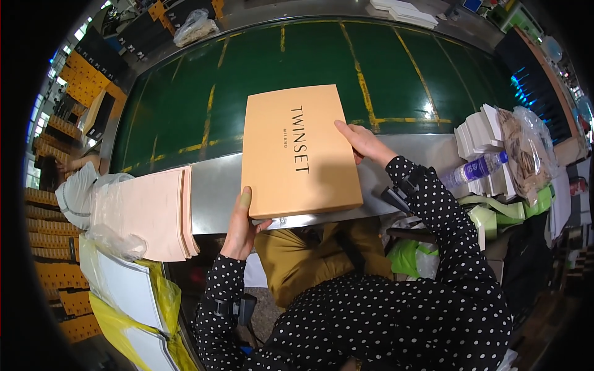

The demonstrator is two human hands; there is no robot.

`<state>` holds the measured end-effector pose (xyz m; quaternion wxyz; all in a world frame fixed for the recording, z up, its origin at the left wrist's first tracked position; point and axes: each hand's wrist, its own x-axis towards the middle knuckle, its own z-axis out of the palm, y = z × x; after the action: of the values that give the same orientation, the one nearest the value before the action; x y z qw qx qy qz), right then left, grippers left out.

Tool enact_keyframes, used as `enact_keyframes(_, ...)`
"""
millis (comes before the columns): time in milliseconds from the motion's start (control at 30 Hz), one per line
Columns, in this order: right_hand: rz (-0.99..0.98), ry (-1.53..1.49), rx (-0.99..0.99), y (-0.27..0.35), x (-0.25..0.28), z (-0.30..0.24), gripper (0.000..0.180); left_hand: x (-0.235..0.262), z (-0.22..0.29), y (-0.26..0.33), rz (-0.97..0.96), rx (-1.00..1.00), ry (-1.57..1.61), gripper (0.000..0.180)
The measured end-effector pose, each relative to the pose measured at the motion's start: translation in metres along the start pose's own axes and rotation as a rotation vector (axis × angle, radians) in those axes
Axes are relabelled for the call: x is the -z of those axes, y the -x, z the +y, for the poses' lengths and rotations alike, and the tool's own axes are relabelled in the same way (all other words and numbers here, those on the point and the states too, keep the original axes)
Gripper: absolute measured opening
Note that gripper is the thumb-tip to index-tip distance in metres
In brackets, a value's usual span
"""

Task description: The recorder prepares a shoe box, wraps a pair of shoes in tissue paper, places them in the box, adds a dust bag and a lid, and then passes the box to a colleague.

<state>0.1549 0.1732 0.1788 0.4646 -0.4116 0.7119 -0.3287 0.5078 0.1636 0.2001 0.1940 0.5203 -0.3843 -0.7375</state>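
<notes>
- The left hand [240, 227] grips the near edge of a flat tan box [296, 151], thumb on top and the other fingers curled underneath.
- The right hand [365, 143] lies on the box's right edge, fingers stretched flat against it, steadying rather than clasping.
- The box rests on the grey metal surface [213, 188], its far half reaching over the green conveyor belt [185, 105] and its near left corner jutting past the surface's near edge.
- A stack of pink sheets [151, 210] lies just left of the box, apart from it.
- Risk, as a judgement: with only the left hand truly clasping, the box could tip off the near edge, or skew if the belt drags its far half.
- A plastic bottle [473, 168] lies at the right among white card stacks [479, 133], near the right sleeve; a sweep of that arm could knock it.
</notes>
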Motion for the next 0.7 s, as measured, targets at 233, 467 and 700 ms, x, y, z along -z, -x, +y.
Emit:
enact_keyframes(233, 0.061, -0.019, 0.007, 0.000, -0.003, 0.007, 0.076, -0.007, -0.005, 0.002, 0.005, -0.067, 0.023, 0.060)
enact_keyframes(467, 0.178, 0.046, 0.094, 0.000, -0.016, 0.029, 0.071, -0.009, -0.032, -0.014, 0.161, -0.210, -0.059, 0.051)
enact_keyframes(700, 0.188, 0.097, 0.139, 0.005, -0.015, 0.019, 0.065, 0.007, -0.041, -0.024, 0.113, -0.200, -0.079, 0.048)
